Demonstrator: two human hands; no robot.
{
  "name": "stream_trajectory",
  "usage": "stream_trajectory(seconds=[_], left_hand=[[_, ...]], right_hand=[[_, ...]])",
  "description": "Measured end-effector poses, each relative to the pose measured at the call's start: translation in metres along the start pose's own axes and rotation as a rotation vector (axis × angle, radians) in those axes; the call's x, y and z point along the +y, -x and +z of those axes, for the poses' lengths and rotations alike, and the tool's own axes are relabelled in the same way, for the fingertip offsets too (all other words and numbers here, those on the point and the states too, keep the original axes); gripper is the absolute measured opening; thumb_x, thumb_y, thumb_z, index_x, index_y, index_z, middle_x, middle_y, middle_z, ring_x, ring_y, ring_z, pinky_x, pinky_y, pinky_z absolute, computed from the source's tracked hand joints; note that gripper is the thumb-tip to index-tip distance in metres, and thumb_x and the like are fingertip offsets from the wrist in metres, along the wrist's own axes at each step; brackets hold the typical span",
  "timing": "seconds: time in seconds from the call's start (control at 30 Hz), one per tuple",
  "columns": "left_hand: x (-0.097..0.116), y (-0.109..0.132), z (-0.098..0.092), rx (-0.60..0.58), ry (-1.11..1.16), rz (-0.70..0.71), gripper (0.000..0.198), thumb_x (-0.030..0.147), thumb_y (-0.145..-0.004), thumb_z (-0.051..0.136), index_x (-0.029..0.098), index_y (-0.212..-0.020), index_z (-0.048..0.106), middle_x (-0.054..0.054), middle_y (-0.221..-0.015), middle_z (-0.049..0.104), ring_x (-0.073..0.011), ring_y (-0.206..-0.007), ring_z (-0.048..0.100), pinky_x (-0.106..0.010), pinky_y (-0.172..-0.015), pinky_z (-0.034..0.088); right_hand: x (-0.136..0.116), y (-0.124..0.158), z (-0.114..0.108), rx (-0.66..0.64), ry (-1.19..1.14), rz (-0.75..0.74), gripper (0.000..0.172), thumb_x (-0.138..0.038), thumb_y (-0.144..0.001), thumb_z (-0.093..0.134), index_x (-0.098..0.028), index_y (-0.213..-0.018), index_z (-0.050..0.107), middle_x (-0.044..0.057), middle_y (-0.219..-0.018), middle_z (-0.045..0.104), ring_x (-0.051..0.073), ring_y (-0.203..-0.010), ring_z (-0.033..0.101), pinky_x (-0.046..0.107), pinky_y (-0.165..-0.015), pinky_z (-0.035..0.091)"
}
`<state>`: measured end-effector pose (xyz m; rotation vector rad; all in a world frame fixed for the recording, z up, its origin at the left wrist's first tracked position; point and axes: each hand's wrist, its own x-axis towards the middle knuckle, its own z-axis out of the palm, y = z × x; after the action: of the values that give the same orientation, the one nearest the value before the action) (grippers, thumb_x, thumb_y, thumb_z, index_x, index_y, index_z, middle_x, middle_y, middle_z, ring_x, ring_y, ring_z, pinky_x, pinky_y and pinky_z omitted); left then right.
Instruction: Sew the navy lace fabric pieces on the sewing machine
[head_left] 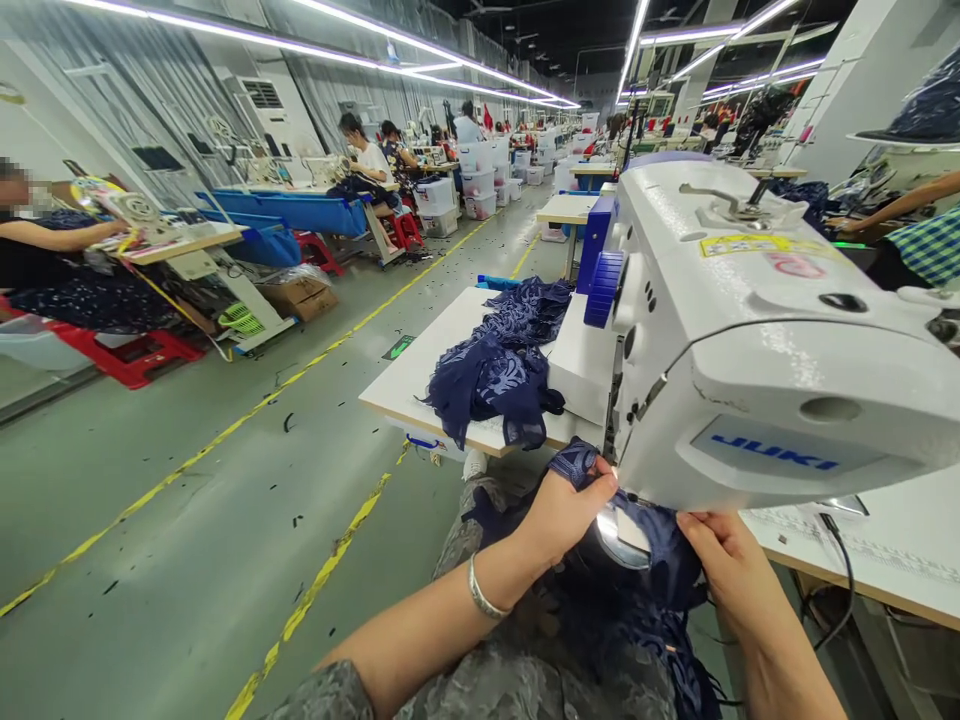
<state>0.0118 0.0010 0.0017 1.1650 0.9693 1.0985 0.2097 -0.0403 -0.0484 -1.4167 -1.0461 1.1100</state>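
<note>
A white sewing machine (750, 380) marked JUKI fills the right of the view. Under its head, navy lace fabric (671, 550) spreads over the lit plate and hangs down over my lap. My left hand (566, 505), with a bracelet at the wrist, pinches a bunched part of this fabric left of the needle area. On the other side, my right hand (720, 550) grips the fabric's edge between thumb and fingers. The machine head hides the needle and some fingertips. A pile of navy lace pieces (495, 370) lies on the table left of the machine.
The white table (405, 390) juts out to the left. A black cable (844, 560) hangs at the right. Yellow lines (322, 570) and scraps mark the floor. Co-workers sit at other machines on the left, and a person's arm (907, 205) shows at right.
</note>
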Motion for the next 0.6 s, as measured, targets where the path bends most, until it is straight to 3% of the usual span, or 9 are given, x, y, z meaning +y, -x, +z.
stream_trajectory(seconds=[0.17, 0.27, 0.43, 0.6], left_hand=[[-0.004, 0.002, -0.003, -0.015, 0.037, -0.009, 0.011, 0.026, -0.077, 0.067, 0.018, -0.078, 0.060, -0.002, -0.078, 0.061, -0.0165, -0.078, 0.055, -0.031, -0.081, 0.045], [-0.004, 0.003, -0.008, -0.043, 0.033, -0.035, 0.012, 0.024, -0.076, 0.066, 0.018, -0.079, 0.057, 0.001, -0.077, 0.055, -0.0134, -0.074, 0.050, -0.028, -0.075, 0.043], [0.004, 0.009, -0.017, -0.074, -0.052, -0.105, 0.014, 0.029, -0.080, 0.062, 0.019, -0.079, 0.053, 0.005, -0.068, 0.046, -0.0090, -0.061, 0.039, -0.025, -0.064, 0.036], [0.004, 0.012, -0.028, -0.068, -0.059, -0.168, 0.023, 0.041, -0.081, 0.060, 0.018, -0.083, 0.055, 0.006, -0.063, 0.049, -0.0089, -0.055, 0.040, -0.023, -0.058, 0.035]], right_hand=[[0.004, 0.001, -0.003, -0.018, 0.010, 0.011, 0.035, -0.050, -0.081, 0.066, -0.025, -0.105, 0.061, 0.008, -0.104, 0.073, 0.030, -0.107, 0.064, 0.041, -0.094, 0.045], [0.011, -0.003, -0.007, -0.060, 0.015, 0.043, 0.038, -0.052, -0.079, 0.067, -0.025, -0.105, 0.060, 0.009, -0.105, 0.072, 0.032, -0.110, 0.062, 0.042, -0.092, 0.047], [0.006, -0.005, 0.002, -0.008, 0.042, -0.028, 0.036, -0.055, -0.078, 0.066, -0.025, -0.096, 0.064, 0.009, -0.095, 0.073, 0.031, -0.101, 0.065, 0.044, -0.092, 0.048], [-0.016, -0.001, 0.020, -0.085, -0.025, -0.149, 0.033, -0.057, -0.078, 0.065, -0.026, -0.091, 0.063, 0.005, -0.088, 0.070, 0.024, -0.089, 0.065, 0.037, -0.090, 0.048]])
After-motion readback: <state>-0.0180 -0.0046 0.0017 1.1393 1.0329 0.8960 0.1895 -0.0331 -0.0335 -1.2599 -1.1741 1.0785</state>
